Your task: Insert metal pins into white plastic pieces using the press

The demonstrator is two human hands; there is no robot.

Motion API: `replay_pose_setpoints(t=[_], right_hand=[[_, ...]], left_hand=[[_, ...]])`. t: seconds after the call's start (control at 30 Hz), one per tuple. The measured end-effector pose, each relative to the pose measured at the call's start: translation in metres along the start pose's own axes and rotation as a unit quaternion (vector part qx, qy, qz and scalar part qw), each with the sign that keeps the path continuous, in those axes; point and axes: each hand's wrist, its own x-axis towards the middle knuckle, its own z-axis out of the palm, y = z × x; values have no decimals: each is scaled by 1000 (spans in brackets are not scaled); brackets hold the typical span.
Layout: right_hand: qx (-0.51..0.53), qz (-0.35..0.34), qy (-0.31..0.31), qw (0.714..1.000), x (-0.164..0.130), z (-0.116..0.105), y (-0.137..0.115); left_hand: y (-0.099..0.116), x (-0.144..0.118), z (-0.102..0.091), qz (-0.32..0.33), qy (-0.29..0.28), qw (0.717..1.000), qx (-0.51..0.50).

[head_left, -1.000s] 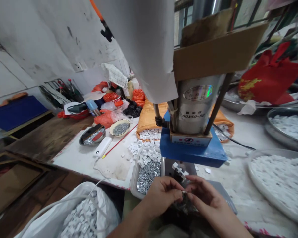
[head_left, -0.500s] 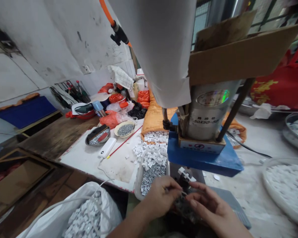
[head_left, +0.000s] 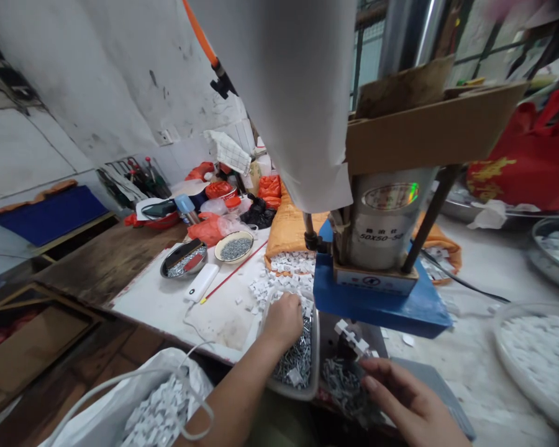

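My left hand (head_left: pixel 285 320) reaches into a clear plastic tub (head_left: pixel 315 372), its fingers curled down at the white plastic clips (head_left: pixel 306 304) there. Whatever those fingertips grasp is hidden behind the hand. Loose steel nails (head_left: pixel 300 355) fill the nearer part of the tub. My right hand (head_left: pixel 398 391) is beside a short row of white clips (head_left: pixel 351 338) under the blue press head (head_left: pixel 382 304). Its thumb and forefinger are slightly apart, with nothing visible between them. Just left of its fingertips lies a heap of nails (head_left: pixel 340 379).
Overhead is the press cylinder (head_left: pixel 384 217). A white sack of clips (head_left: pixel 168 391) stands at lower left. Behind the tub, clips spill from an orange sack (head_left: pixel 291 236). Bowls of small metal parts (head_left: pixel 234 246) sit to the left, a round tray of white pieces (head_left: pixel 540 360) to the right.
My left hand has left my right hand and moved left and away from me into the tub. My right hand has stayed near the press, and the row of clips is more exposed.
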Motion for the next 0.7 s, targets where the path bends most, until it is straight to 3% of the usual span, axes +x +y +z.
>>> replay_pose_setpoints(t=[0.37, 0.7], right_hand=[[23, -13, -8, 1000, -2, 6, -4], [28, -27, -3, 999, -1, 6, -8]], left_hand=[[-4, 4, -5, 2, 33, 999, -19], [-2, -2, -4, 33, -19, 999, 12]])
